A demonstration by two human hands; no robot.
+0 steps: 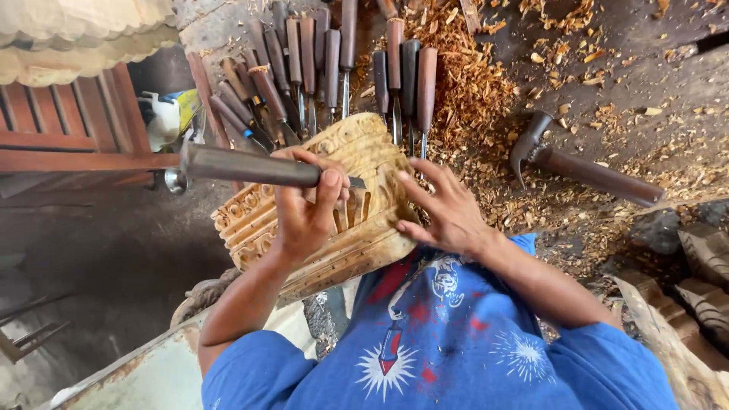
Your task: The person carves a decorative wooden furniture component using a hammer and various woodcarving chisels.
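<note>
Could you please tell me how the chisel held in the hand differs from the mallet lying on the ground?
The chisel is gripped in the left hand and lies level across the carved wooden piece; the mallet lies unheld on the ground among wood shavings, slanting. The chisel is a straight shaft ending in a narrow blade; the mallet has a curved head set across its handle. Both have dark, rounded handles.

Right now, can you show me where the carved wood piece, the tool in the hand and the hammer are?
carved wood piece (368, 148): head view, on its pale carved top.
chisel (250, 167): head view, middle of its dark handle, held in the left hand (307, 209).
hammer (592, 175): head view, on its handle.
</note>
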